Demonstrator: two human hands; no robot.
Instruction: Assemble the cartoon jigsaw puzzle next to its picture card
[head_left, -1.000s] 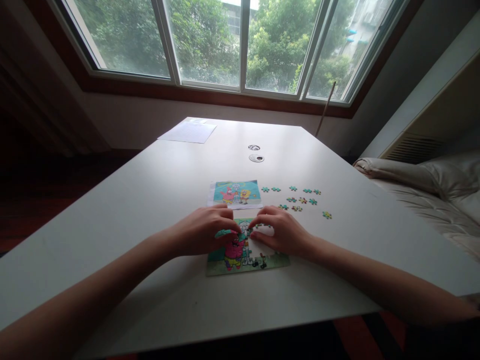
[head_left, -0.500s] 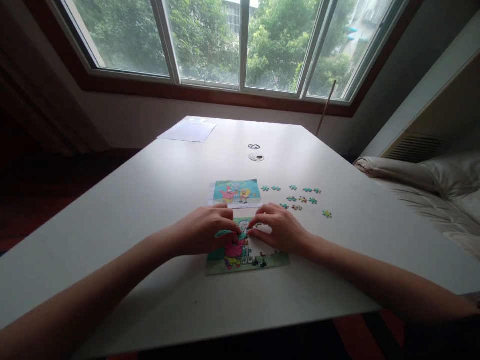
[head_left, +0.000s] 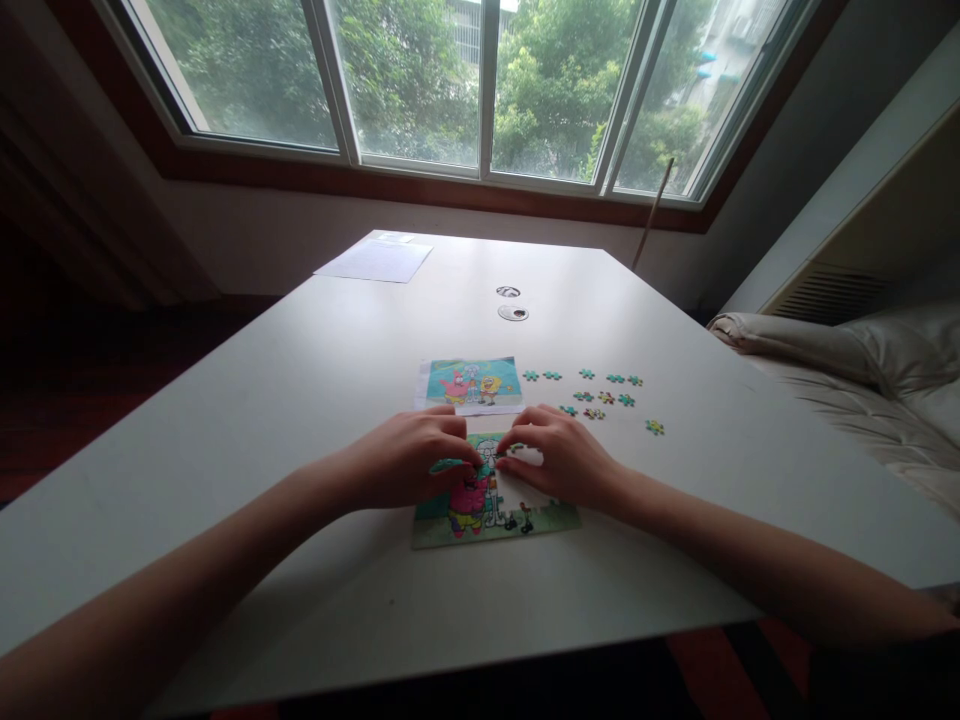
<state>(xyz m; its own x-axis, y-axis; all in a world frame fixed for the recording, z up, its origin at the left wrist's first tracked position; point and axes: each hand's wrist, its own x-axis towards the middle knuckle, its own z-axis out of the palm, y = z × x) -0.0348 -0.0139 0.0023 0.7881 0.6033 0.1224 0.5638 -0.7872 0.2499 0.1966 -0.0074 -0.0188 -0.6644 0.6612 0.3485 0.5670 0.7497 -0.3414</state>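
Observation:
A partly assembled jigsaw puzzle [head_left: 465,525] with cartoon figures lies near the table's front edge, with a white gap in its right half. My left hand [head_left: 416,460] reaches in from the left, thumb and forefinger closed at the puzzle's upper middle. Opposite it, my right hand [head_left: 559,458] bends over the gap, thumb and forefinger drawn together close to the left fingertips. Between them shows a jigsaw piece [head_left: 487,450] with part of a pale face, and the fingertips of both hands grip its sides. Just beyond the hands lies a printed reference picture [head_left: 472,383] of the same figures.
Several loose jigsaw pieces [head_left: 583,397] are spread right of the picture. Farther back on the white table [head_left: 300,400] are two round cable holes [head_left: 513,313]. Paper sheets [head_left: 375,262] lie at the far left corner, and a pale sofa [head_left: 840,390] stands on the right.

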